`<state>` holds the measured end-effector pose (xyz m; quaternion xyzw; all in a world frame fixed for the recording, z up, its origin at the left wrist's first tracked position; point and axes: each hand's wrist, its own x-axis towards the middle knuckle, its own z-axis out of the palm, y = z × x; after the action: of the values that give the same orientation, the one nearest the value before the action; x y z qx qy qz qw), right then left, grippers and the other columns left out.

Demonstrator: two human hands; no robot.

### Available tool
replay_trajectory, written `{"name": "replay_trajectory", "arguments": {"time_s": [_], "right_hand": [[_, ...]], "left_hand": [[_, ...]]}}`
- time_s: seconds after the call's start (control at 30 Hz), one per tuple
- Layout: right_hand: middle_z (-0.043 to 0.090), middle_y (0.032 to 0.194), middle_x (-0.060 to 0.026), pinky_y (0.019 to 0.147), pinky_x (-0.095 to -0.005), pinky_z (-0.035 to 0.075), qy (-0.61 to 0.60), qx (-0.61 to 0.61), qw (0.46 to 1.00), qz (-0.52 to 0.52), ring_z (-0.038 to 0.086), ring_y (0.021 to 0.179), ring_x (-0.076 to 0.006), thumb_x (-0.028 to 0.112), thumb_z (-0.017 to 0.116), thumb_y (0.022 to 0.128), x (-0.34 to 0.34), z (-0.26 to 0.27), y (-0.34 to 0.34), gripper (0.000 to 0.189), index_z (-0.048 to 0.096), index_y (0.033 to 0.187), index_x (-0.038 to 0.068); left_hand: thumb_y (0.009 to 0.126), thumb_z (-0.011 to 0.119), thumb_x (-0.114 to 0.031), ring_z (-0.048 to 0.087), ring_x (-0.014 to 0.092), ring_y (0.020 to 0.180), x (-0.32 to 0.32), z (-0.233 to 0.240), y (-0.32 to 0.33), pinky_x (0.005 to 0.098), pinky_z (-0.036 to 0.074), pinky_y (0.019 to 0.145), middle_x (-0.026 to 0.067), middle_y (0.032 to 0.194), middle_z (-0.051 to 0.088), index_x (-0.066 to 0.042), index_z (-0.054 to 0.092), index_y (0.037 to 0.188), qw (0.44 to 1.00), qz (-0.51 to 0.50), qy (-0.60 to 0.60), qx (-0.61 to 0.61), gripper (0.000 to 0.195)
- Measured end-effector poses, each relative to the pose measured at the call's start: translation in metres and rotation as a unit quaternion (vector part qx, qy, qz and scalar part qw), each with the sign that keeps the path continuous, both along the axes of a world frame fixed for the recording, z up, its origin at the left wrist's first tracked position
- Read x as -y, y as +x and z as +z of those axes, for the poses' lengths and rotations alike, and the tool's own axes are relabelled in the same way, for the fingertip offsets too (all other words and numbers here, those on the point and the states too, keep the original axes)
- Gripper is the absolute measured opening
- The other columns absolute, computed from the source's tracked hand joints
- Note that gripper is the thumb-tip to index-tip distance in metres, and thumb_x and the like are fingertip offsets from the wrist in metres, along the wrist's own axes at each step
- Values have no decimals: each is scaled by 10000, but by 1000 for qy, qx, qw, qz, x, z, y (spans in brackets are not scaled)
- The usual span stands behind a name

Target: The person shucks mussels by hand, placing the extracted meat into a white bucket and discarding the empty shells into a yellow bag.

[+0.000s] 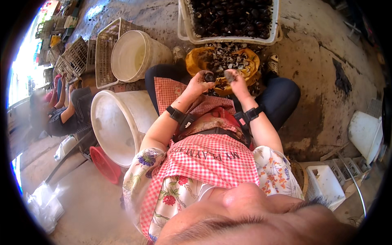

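My left hand grips a dark, round piece, possibly a water chestnut. Close to its right, my right hand is curled with its fingers blurred. A greyish patch shows at its fingertips, and I cannot tell whether this is dirt, a finger cover or something held. Both hands are above the near side of a yellow bag, whose mouth is spread between my feet. White and dark scraps fill it. Just beyond stands a white plastic crate of similar dark, shiny, round pieces.
At my left are a large white tub on its side, a tilted white bucket, a plastic crate and a red basket. Another person sits farther left. A white container stands at right.
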<state>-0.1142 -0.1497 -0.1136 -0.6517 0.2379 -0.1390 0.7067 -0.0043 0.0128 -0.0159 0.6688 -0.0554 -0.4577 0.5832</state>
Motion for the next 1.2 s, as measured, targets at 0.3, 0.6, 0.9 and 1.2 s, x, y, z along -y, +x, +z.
{"name": "replay_trajectory", "arguments": {"time_s": [0.3,0.6,0.9,1.2], "right_hand": [[668,972,-108,709,-331,505,-118,-173,978,18,642,786,-223,149,688,855,17,-21,4,291,576,1121,106],[684,1004,-144,743,-332,519,-130,-158,977,62,675,860,-231,254,675,879,18,-1,7,322,581,1146,101],[678,883,-81,693,-289,494,-116,-30,990,70,634,747,-187,247,702,871,4,46,14,305,597,1100,75],[630,1154,-137,845,-297,491,-59,43,989,127,634,998,-239,88,687,841,-11,57,14,253,608,1080,62]], "left_hand": [[822,725,-53,587,106,738,0,22,0,226,453,601,52,921,621,19,475,1287,998,-47,0,-32,533],[817,701,-25,602,118,840,-4,11,1,239,482,672,65,1013,629,-1,492,1289,995,-99,21,4,517],[804,733,-61,589,109,849,-10,-6,2,268,496,724,90,966,654,61,536,1219,989,-77,16,128,475],[787,711,-7,585,136,956,-8,17,0,279,492,832,75,1083,623,43,545,1209,982,-112,67,136,456]]}}
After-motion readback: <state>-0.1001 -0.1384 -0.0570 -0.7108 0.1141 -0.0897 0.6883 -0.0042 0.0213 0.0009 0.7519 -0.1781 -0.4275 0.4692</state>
